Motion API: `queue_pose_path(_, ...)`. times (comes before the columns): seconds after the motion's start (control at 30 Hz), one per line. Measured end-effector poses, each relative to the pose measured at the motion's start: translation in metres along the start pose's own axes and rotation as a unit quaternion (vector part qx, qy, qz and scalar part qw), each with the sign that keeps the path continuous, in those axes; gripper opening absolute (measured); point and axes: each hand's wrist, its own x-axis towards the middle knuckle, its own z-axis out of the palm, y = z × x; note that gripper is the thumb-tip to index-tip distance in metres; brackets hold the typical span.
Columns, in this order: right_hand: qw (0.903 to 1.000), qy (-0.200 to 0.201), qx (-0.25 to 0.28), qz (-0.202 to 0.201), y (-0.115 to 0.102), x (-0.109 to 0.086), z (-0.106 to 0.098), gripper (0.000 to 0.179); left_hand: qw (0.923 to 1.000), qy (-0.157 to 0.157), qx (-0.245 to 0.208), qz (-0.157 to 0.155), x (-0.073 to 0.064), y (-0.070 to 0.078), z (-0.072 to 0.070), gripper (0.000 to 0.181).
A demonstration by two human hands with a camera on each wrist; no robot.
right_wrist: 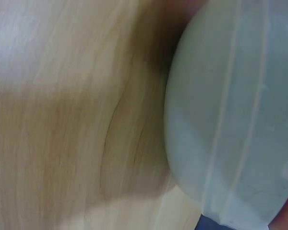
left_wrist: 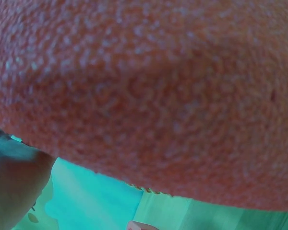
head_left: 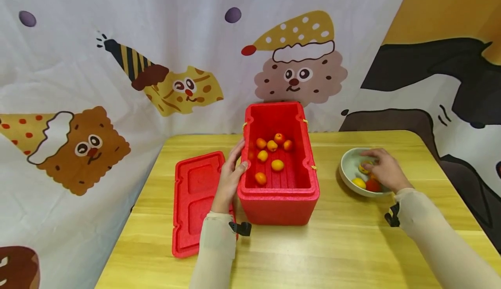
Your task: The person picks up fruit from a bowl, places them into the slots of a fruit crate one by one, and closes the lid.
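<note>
A red foam box (head_left: 278, 208) stands upright with no lid on it, several small yellow and orange fruits (head_left: 277, 165) on its floor. My left hand (head_left: 228, 178) rests against the box's left wall, its thumb at the rim. In the left wrist view, the box's grainy wall (left_wrist: 149, 105) fills most of the frame. On the right, my right hand (head_left: 385, 169) reaches into a pale green bowl (head_left: 347, 177). Its thumb overlaps a small yellow fruit (head_left: 365, 167), with the index finger stretched above. A yellow fruit (head_left: 359, 183) and a red fruit (head_left: 373, 185) lie beside it.
The red lid (head_left: 188, 232) lies flat on the wooden table (head_left: 282, 254), left of the box and partly under my left arm. A cartoon-printed cloth (head_left: 195, 24) hangs behind the table. Yellow cords (head_left: 313, 167) are threaded at the box's rim.
</note>
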Motion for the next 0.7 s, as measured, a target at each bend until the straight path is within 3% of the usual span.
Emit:
queue_pose_path(0.27,0.998,-0.046,-0.036,-0.025,0.0,0.005,0.001,0.046,1.0,0.004,-0.002,0.003,0.002,0.001,0.0,0.056)
queue_pose_path(0.7,0.991,-0.054,-0.1,-0.071,0.007,0.008,0.01,0.038,1.0,-0.001,-0.002,0.005,0.0,-0.001,-0.001,0.056)
